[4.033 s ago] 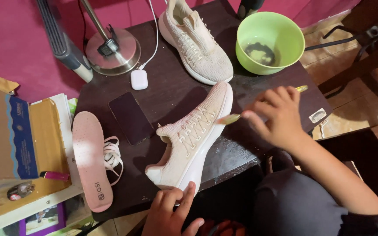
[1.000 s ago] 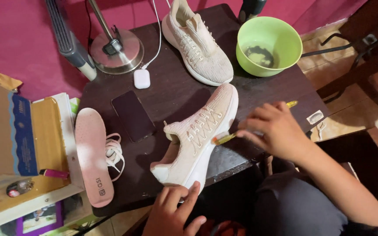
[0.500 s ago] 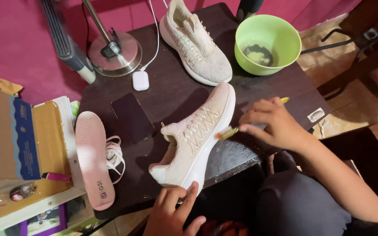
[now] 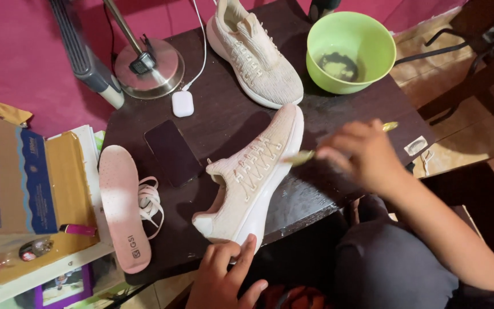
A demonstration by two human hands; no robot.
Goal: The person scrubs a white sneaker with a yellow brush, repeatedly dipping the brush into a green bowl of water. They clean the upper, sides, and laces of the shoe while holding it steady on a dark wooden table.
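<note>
A cream knit sneaker (image 4: pixel 253 174) lies on its side on the dark wet table (image 4: pixel 224 123), sole toward me. My left hand (image 4: pixel 224 277) presses against its heel end at the table's near edge. My right hand (image 4: pixel 361 154) grips a yellow-handled brush (image 4: pixel 301 158), blurred with motion, its head at the sneaker's side near the toe. A second cream sneaker (image 4: pixel 255 51) rests upright farther back. A green bowl (image 4: pixel 351 51) with dark residue inside stands at the far right.
A pink insole (image 4: pixel 122 206) and white laces (image 4: pixel 151 200) lie at the left edge, next to a dark phone (image 4: pixel 172 151). A white earbud case (image 4: pixel 182 104) and a round metal lamp base (image 4: pixel 148 67) stand behind. A cardboard box (image 4: pixel 24 183) sits left; a wooden chair (image 4: pixel 481 51) right.
My right hand has slid the brush along the sneaker's side, from near the toe back toward the middle and out again. The left hand has stayed at the heel.
</note>
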